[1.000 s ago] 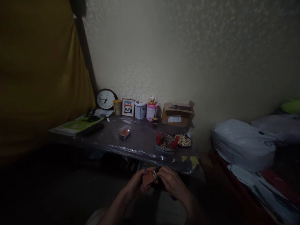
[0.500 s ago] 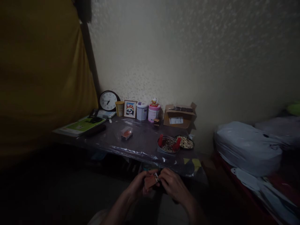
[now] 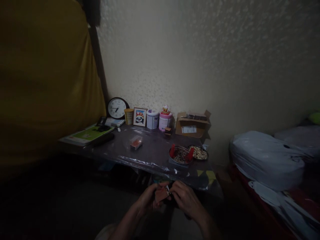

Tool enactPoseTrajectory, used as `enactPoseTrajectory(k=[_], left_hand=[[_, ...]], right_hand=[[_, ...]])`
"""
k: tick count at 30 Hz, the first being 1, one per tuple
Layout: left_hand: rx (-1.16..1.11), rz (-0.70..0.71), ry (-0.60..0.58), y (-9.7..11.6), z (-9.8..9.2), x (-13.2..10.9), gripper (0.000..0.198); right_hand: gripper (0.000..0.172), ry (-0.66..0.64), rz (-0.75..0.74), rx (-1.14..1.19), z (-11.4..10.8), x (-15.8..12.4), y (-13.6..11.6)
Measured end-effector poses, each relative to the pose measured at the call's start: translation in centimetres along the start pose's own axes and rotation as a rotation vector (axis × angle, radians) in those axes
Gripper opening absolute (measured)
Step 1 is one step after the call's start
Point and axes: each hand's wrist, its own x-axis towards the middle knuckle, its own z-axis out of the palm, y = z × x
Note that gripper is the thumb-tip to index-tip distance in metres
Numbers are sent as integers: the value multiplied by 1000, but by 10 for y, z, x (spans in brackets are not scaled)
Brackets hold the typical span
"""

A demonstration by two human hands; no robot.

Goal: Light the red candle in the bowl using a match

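Mottled grey wall (image 3: 160, 60) is standing behind a table (image 3: 155, 146) bearing a glossy plastic cover. We are noting little change over the last second: the tabletop items are sitting slightly lower and further right in view, suggesting a small head movement, while both hands are keeping much the same pose. We are judging that handling is therefore continuing at one end of the small box (image 3: 161, 194). The left hand (image 3: 147, 196) is gripping that box in front of the table's near edge (image 3: 150, 163). The right hand (image 3: 184, 196) is bunching its fingers at the pale sticks (image 3: 168, 190) showing there; we are unable to tell whether it is pinching one. We are finding open room between the wrapped pack (image 3: 136, 143) and the metal bowl (image 3: 178, 162); a dark dish (image 3: 205, 157) is crowding the bowl's far right side.
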Motion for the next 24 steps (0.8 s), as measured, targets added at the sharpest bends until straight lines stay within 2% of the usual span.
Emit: enactPoseTrajectory(k=[13,24], left_hand=[[16,-11,55,2,6,-3,50],[4,-11,95,7,10,-6,50]], right_hand=[[22,8,-9,32,-4,0,-4],[24,43,27,111,1,-1,4]])
